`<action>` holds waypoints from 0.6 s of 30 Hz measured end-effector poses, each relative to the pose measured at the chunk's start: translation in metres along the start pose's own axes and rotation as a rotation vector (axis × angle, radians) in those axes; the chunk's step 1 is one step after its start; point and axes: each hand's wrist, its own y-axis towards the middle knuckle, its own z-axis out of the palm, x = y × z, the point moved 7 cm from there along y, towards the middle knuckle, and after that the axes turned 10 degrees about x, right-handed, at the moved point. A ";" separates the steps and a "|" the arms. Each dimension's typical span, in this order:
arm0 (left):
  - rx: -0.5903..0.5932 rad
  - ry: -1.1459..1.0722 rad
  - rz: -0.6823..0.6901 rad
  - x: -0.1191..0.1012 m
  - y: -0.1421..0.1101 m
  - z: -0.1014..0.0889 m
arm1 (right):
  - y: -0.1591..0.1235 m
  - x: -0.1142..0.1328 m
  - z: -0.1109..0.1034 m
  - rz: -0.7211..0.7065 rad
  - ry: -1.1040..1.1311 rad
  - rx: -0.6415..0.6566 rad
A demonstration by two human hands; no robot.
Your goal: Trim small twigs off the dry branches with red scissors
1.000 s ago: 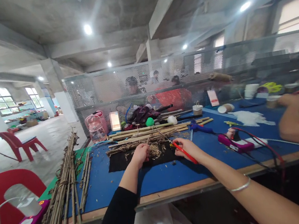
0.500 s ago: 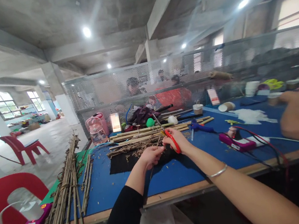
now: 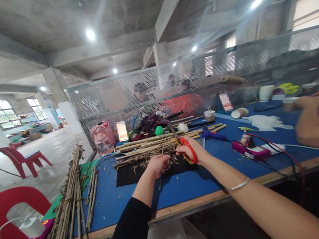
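Observation:
My right hand [image 3: 194, 151] grips a pair of scissors [image 3: 188, 150] by the red and yellow handles, with the blades pointing up and away from me. My left hand [image 3: 158, 165] is closed around a thin dry twig [image 3: 160, 182], whose lower end shows below the fingers. Both hands are over a black cloth [image 3: 128, 176] on the blue tabletop [image 3: 112, 205]. Just behind them lies a heap of dry brown twigs [image 3: 132, 159] with crumbled bits around it. Whether my right fingers also touch a twig, I cannot tell.
Long dry stalks [image 3: 67, 208] lean over the table's left end, near short cut sticks [image 3: 92, 198]. Behind are bamboo sticks [image 3: 124, 147] and a pink bag [image 3: 102, 139]. To the right are a blue glue gun [image 3: 213, 134], a purple power strip [image 3: 253, 150] and a co-worker's arm [image 3: 316, 126].
My right hand and the scissors have moved a little right, away from my left hand, and the scissors have turned. My left hand keeps hold of the twig. The view has shifted slightly.

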 end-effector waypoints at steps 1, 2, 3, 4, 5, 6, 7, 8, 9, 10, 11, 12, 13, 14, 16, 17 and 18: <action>-0.048 -0.003 0.016 -0.002 -0.002 -0.009 | -0.002 -0.004 -0.008 0.019 -0.032 0.008; -0.086 -0.007 0.028 -0.004 -0.004 -0.018 | -0.004 -0.007 -0.017 0.021 -0.097 0.018; -0.133 0.005 0.024 -0.005 -0.006 -0.026 | -0.005 -0.012 -0.025 0.029 -0.175 0.045; -0.161 0.038 0.025 -0.005 -0.007 -0.032 | -0.006 -0.018 -0.031 0.040 -0.254 0.066; -0.185 0.103 0.023 -0.006 -0.007 -0.036 | -0.006 -0.024 -0.039 0.063 -0.336 0.048; -0.208 0.197 0.018 -0.006 -0.006 -0.038 | -0.007 -0.029 -0.045 0.091 -0.419 0.003; -0.224 0.318 0.017 -0.007 -0.004 -0.036 | -0.007 -0.033 -0.049 0.116 -0.501 -0.040; -0.242 0.461 0.033 -0.009 -0.002 -0.032 | -0.007 -0.036 -0.049 0.133 -0.574 -0.076; -0.237 0.591 0.059 -0.010 0.002 -0.024 | -0.007 -0.037 -0.046 0.129 -0.632 -0.103; -0.236 0.692 0.083 -0.011 0.007 -0.015 | -0.006 -0.038 -0.041 0.119 -0.677 -0.110; -0.238 0.766 0.112 -0.012 0.011 -0.006 | -0.006 -0.039 -0.034 0.116 -0.712 -0.121; -0.254 0.812 0.139 -0.013 0.014 0.002 | -0.007 -0.039 -0.028 0.107 -0.738 -0.134; -0.262 0.845 0.154 -0.013 0.018 0.010 | -0.007 -0.039 -0.023 0.099 -0.759 -0.149; -0.267 0.862 0.167 -0.013 0.021 0.016 | -0.008 -0.039 -0.020 0.097 -0.775 -0.167; -0.273 0.858 0.181 -0.014 0.023 0.022 | -0.008 -0.040 -0.017 0.092 -0.796 -0.194; -0.275 0.846 0.189 -0.015 0.023 0.022 | -0.008 -0.041 -0.016 0.092 -0.803 -0.201; -0.278 0.833 0.193 -0.016 0.022 0.020 | -0.008 -0.041 -0.017 0.094 -0.811 -0.201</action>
